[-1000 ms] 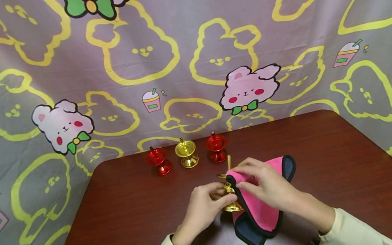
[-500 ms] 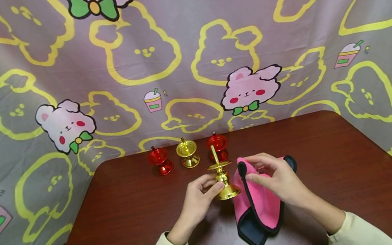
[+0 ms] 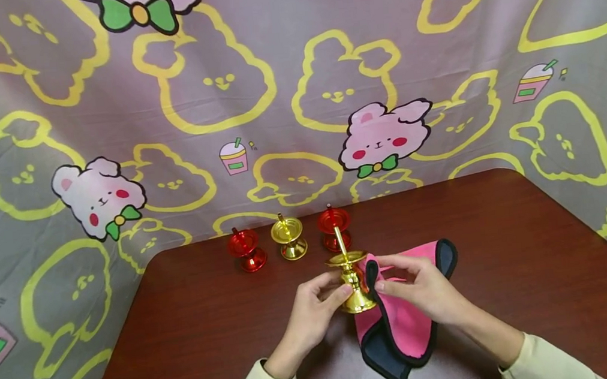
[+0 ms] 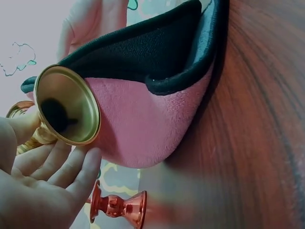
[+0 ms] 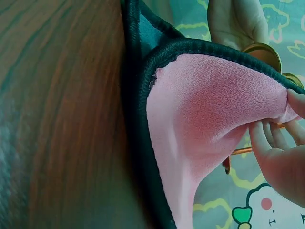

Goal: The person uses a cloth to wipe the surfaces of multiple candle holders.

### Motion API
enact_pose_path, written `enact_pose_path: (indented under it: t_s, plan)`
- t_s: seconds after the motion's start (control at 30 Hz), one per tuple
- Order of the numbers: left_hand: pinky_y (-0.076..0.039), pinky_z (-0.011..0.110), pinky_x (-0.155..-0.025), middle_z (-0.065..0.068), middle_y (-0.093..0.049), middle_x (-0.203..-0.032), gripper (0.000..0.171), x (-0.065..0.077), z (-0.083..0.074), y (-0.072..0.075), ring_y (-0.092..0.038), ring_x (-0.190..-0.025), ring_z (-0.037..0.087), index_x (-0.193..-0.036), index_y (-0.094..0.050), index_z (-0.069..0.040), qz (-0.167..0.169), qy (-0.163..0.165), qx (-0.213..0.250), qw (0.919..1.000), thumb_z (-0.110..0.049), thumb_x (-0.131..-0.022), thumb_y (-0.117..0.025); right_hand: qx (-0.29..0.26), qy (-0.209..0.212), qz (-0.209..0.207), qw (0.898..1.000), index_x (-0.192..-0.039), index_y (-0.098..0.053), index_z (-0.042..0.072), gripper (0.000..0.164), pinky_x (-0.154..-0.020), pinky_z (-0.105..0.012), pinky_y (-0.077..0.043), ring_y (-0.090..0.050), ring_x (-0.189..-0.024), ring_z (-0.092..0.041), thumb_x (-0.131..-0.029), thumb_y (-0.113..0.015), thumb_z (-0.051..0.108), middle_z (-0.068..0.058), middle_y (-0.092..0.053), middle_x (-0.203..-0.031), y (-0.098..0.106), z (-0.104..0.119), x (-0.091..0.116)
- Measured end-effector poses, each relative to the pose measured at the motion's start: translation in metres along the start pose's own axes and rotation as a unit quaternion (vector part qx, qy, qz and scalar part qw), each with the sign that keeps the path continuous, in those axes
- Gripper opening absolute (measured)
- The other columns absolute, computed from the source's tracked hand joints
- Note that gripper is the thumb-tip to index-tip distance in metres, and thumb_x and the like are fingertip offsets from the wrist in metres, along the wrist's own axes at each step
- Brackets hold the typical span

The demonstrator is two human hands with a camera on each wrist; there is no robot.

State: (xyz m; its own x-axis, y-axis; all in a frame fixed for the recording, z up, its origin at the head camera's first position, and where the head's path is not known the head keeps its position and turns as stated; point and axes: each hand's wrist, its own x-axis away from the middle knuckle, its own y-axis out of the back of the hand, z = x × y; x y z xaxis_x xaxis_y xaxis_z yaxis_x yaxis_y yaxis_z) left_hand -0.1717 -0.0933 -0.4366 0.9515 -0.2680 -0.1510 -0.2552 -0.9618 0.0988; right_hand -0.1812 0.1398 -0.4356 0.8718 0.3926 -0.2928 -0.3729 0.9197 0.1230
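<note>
My left hand point(image 3: 314, 309) holds a shiny gold candlestick point(image 3: 355, 293) by its stem, above the table. It stands nearly upright, with a wide dish and a thin post on top; in the left wrist view its hollow foot point(image 4: 71, 107) faces the camera. Between thumb and fingers, my right hand point(image 3: 425, 281) pinches a pink cloth point(image 3: 407, 319) with black edging and a dark reverse side. A folded edge of this cloth lies against the candlestick's right side. From the right wrist, the cloth point(image 5: 209, 100) hides most of the candlestick.
Along the back of the brown table point(image 3: 197, 337) stand a red candlestick point(image 3: 246, 251), another gold one point(image 3: 289, 239) and a second red one point(image 3: 332, 241), partly behind the held one. A patterned curtain point(image 3: 284, 95) rises behind the table and at both sides.
My left hand raised the gold candlestick and drew it left, apart from the cloth, then brought it back a little right and down. The cloth edge in my right hand meets it again.
</note>
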Motion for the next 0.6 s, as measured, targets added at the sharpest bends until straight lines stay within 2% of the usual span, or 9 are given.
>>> enact_pose_path:
  t_s: [0.27,0.4,0.6]
  plan:
    - [-0.057,0.027,-0.079,0.021,-0.072,-0.104,0.035,0.001,0.003,0.001,-0.072,-0.092,0.021,-0.122,-0.067,0.007,-0.036,-0.001,-0.001,0.9994,-0.004,-0.090,-0.075,-0.015,0.003,0.039,0.999,-0.132,-0.058,-0.012,0.043,-0.084,-0.031,-0.056,-0.070,-0.104,-0.018,-0.092,-0.070,0.001,-0.027,-0.064,-0.125,-0.005,-0.007,0.000]
    - [-0.057,0.025,-0.076,0.021,-0.073,-0.099,0.034,0.003,0.005,0.002,-0.071,-0.087,0.015,-0.120,-0.070,0.007,-0.041,-0.009,-0.001,0.9991,-0.003,-0.088,-0.077,-0.011,0.001,0.036,0.999,-0.129,-0.061,-0.012,0.041,-0.083,-0.030,-0.056,-0.070,-0.102,-0.016,-0.092,-0.071,0.002,-0.025,-0.066,-0.121,-0.007,-0.009,0.000]
    - [-0.056,0.024,-0.068,0.015,-0.075,-0.090,0.033,0.005,0.008,0.004,-0.068,-0.078,0.011,-0.117,-0.073,0.001,-0.044,-0.032,-0.035,0.9979,-0.008,-0.086,-0.080,-0.001,-0.006,0.015,1.000,-0.122,-0.067,-0.010,0.033,-0.076,-0.028,-0.058,-0.071,-0.091,-0.015,-0.092,-0.071,0.003,-0.018,-0.072,-0.109,-0.012,-0.010,-0.002]
